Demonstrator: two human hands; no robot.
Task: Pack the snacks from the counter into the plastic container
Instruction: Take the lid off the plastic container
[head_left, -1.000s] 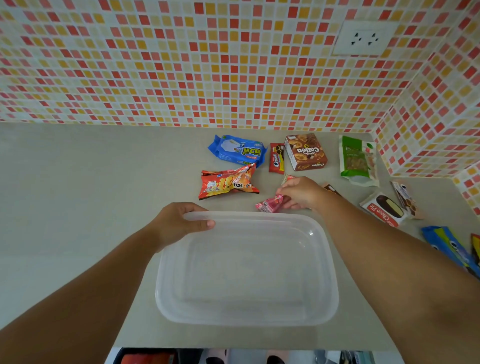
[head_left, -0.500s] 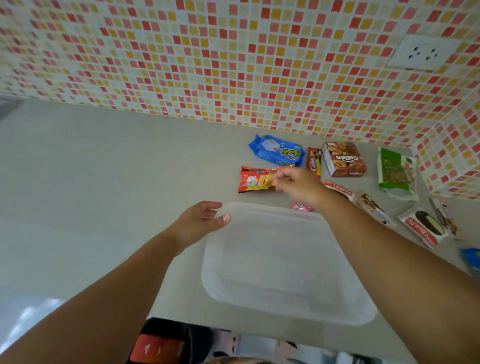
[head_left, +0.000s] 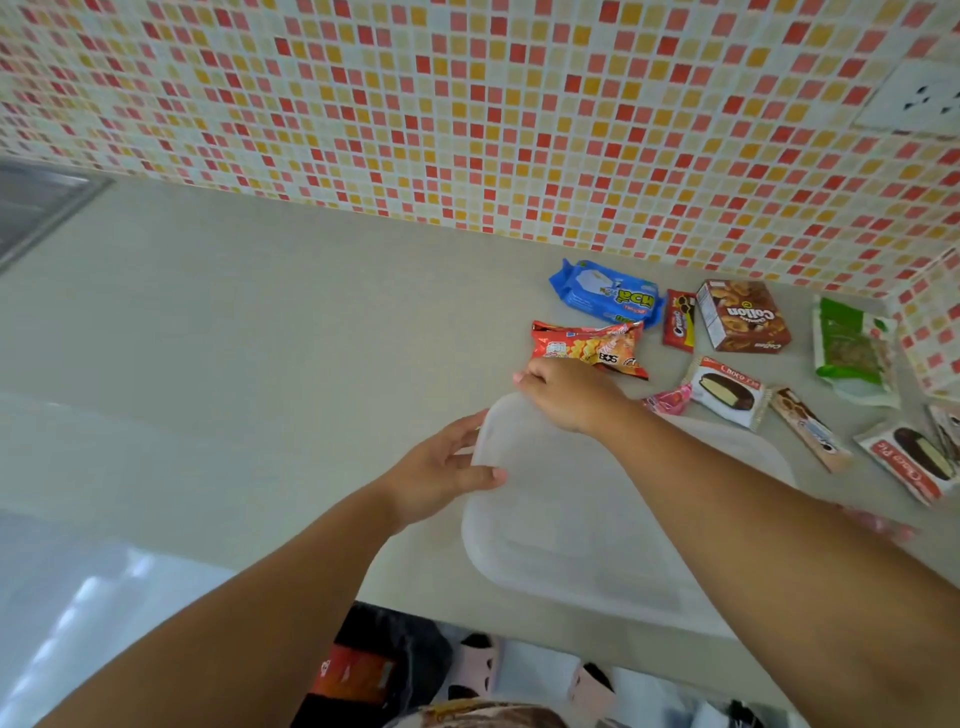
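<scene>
Since a moment ago the right hand (head_left: 566, 395) left the pink candy (head_left: 667, 401) and now pinches the far left corner of the container (head_left: 571, 545), near the counter's (head_left: 260, 364) front edge; the left hand (head_left: 441, 475) holds that corner too, probably to steady it.

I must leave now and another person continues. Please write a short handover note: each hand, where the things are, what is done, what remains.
Left hand: grips the container's left rim, thumb on top.
Right hand: at its far-left corner, beside the orange bag; whether it holds anything cannot be told.
Container: at the counter's front edge; nothing visible inside.
Snacks: all on the counter behind and right of it, among them the blue pack and brown box.
Done: nothing packed.
Left: pack every snack.
</scene>
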